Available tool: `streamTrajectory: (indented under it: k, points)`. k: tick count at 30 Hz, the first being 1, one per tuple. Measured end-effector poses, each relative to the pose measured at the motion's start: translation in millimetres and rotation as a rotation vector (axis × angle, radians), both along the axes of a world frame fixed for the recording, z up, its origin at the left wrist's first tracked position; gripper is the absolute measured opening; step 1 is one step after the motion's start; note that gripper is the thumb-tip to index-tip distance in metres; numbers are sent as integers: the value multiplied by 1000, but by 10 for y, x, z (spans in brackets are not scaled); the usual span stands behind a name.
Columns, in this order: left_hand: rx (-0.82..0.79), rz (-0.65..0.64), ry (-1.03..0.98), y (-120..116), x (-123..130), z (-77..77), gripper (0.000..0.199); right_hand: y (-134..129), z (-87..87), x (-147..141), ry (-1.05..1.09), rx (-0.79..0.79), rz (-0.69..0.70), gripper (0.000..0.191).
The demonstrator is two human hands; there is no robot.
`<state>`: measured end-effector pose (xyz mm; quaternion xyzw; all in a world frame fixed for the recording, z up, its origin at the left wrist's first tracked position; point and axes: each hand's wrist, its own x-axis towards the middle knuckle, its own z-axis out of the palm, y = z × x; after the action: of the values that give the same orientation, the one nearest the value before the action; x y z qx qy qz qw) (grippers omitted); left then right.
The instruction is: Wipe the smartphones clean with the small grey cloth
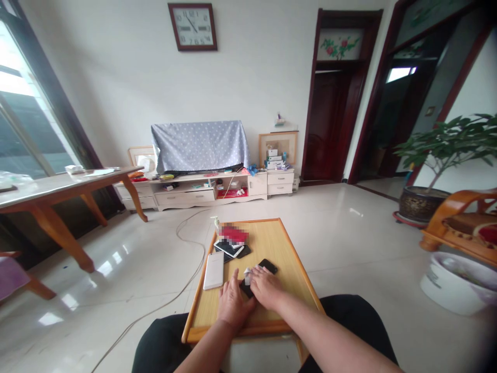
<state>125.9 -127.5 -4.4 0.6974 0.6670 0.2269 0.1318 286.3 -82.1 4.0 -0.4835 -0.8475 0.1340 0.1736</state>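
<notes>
- plainly, two bare hands are working over one small wooden surface (pixel 287 259), and two dark-clothed legs are flanking it.
- one left hand (pixel 232 301) is lying low by the near-left side of one dark phone (pixel 247 290); its fingers are pointing forward, fairly straight, and how firmly its grip is holding the phone, one cannot tell.
- one right hand (pixel 266 287) is bending its fingers over one crumpled white cloth (pixel 247 273); its grip is nearly closed, holding the cloth against that dark phone, which is lying between the two hands, mostly covered by them.
- one black phone (pixel 269 266) is lying just beyond the right hand's knuckles.
- one silver-white phone (pixel 214 270) is lying face down near the left edge, apart from the left hand.
- one white-framed phone (pixel 229 248) is resting, dark screen up, farther back; dark flat material is showing on two sides beneath it, whether one piece or two being unclear.
- one red item (pixel 235 235), partly blurred, is lying behind and against that stack.
- one small pale object (pixel 216 223) is standing at the far-left corner.
- beyond, one clock (pixel 193 27) is hanging on the wall, one polka-dotted cover (pixel 200 145) is draping over something on one low cabinet (pixel 186 197), and one potted plant (pixel 425 204) is standing at right.
</notes>
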Motion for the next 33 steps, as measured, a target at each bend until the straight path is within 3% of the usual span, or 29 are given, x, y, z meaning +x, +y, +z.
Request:
streamTrajectory:
  k: [4,7,12,15,17,22,25,29,33]
  points:
    - [-1,22,28,-13,2,6,96,234,11,166,-9,-8,-141,49]
    - [10,21,38,-25,-18,-14,96,152,-3,127,-20,-7,-187,51]
    - [24,4,53,-47,-59,-49,86,-250,-133,-43,32,-2,9,52]
    - [8,9,64,-70,-64,-22,87,-277,-160,39,55,-17,66,51]
    - [4,18,78,-90,-60,15,86,-166,-151,158,46,-20,17,50]
    - [18,5,96,-138,-58,97,61,178,-175,362,43,4,-202,51]
    - [18,-11,87,-148,-61,115,62,218,-230,334,47,18,-280,49]
    - [9,-24,110,-147,-48,125,62,85,-273,254,32,27,-318,48]
    - [20,-70,165,-155,-20,159,51,-152,-236,204,42,5,-235,46]
